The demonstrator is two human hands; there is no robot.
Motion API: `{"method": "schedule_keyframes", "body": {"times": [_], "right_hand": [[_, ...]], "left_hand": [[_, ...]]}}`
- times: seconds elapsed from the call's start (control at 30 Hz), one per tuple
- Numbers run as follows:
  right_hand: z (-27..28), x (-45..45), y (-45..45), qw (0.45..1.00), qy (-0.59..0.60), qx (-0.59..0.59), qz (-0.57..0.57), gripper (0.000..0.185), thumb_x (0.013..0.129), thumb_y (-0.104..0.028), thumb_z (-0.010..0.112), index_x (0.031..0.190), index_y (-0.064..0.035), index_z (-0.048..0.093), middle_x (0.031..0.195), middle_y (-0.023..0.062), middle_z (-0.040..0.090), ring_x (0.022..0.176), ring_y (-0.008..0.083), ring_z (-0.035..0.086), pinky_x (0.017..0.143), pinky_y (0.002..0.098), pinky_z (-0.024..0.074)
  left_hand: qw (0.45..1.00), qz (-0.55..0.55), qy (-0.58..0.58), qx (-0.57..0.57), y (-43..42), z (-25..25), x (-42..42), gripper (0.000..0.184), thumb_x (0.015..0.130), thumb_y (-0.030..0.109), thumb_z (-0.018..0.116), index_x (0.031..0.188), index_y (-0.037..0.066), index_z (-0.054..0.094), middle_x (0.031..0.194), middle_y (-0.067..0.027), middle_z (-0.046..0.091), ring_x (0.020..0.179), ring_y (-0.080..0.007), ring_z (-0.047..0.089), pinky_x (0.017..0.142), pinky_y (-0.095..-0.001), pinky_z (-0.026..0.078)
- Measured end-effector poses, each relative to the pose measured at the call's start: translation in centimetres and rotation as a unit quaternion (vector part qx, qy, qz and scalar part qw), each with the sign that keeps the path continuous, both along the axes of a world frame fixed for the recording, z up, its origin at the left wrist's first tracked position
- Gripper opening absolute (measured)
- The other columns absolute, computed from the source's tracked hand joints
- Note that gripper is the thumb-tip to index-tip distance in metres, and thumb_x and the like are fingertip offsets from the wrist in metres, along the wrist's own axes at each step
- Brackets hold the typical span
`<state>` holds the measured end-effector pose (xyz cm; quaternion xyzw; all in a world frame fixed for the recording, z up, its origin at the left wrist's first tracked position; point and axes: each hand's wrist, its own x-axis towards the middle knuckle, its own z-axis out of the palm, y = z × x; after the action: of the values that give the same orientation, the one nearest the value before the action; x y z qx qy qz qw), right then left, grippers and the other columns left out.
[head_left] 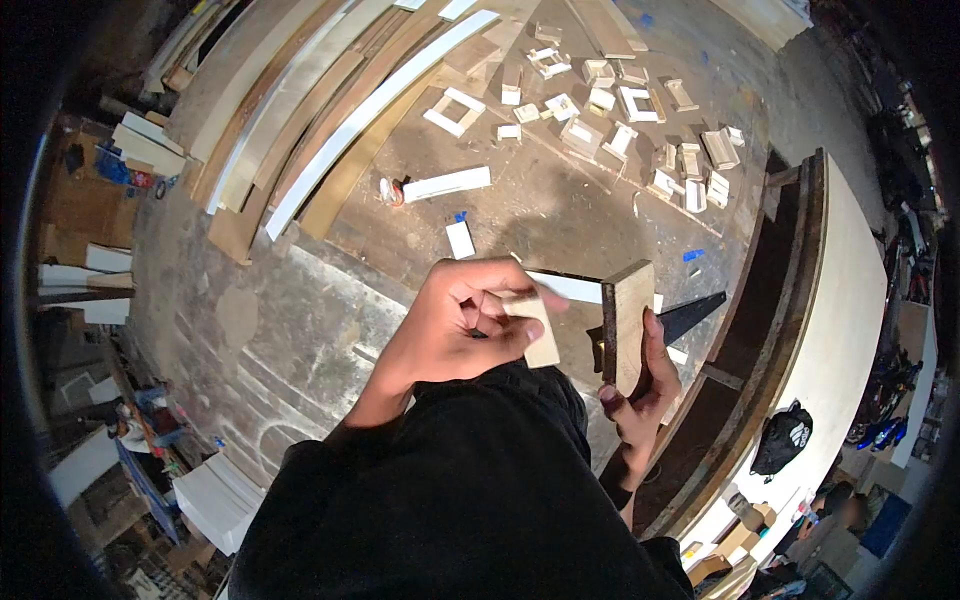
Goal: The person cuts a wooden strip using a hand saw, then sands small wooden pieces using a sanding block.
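Note:
My left hand [455,315] is closed, pinching a small flat piece of pale wood [542,345] between thumb and fingers; some of the fingers are blurred. To its right, my right hand [648,385] grips a rectangular wooden block [632,325] with a dark edge, held upright by its lower part. The two wood pieces are apart. Behind the block, a dark pointed blade-like thing [695,317] sticks out to the right, its other end partly hidden. A white strip [565,286] shows between my hands, beyond them.
Several small wooden frames and blocks [580,135] lie across the floor ahead. Long boards [330,130] are stacked at the upper left. A white board [447,184] and a small white piece [460,240] lie nearer. On the right stands a long pale-topped bench [835,300] bearing a black cap [783,440].

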<state>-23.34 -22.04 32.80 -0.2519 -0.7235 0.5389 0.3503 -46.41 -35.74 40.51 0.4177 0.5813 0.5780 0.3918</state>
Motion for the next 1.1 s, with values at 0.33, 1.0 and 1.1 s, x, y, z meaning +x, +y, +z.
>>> {"method": "schedule_keyframes", "body": {"times": [0.33,1.0,1.1], "right_hand": [[1.7,-2.8,0.9,0.987,0.048,-0.005,0.153,0.087,0.067,-0.033,0.082,0.14,0.005,0.051,0.137,0.0256,0.057,0.124,0.0327,0.058,0.106,0.0419,0.0418],[0.8,-16.6,-7.7,0.934,-0.017,-0.211,0.287,0.087,0.075,-0.033,0.078,0.149,-0.0038,0.042,0.117,0.0122,0.055,0.105,0.0228,0.052,0.09,0.0316,0.0361],[1.7,-19.2,-8.9,0.945,0.025,-0.213,0.246,0.098,0.071,-0.041,0.08,0.149,0.0021,0.039,0.116,0.0144,0.054,0.103,0.0219,0.052,0.089,0.033,0.0374]], "left_hand": [[0.995,0.073,-0.063,-0.029,-1.2,1.0,0.4,0.015,0.095,0.009,0.064,0.102,-0.004,0.061,0.079,-0.0038,0.059,0.071,-0.0066,0.051,0.064,-0.0259,0.044],[0.965,0.252,0.067,0.005,-12.9,3.9,-12.1,0.013,0.09,0.005,0.068,0.098,-0.004,0.061,0.068,-0.0073,0.056,0.053,-0.0071,0.044,0.049,-0.0244,0.034],[0.964,0.253,0.077,-0.029,-14.1,2.3,-13.8,0.013,0.091,0.006,0.067,0.098,-0.003,0.061,0.068,-0.0083,0.058,0.053,-0.0067,0.045,0.049,-0.0243,0.034]]}}
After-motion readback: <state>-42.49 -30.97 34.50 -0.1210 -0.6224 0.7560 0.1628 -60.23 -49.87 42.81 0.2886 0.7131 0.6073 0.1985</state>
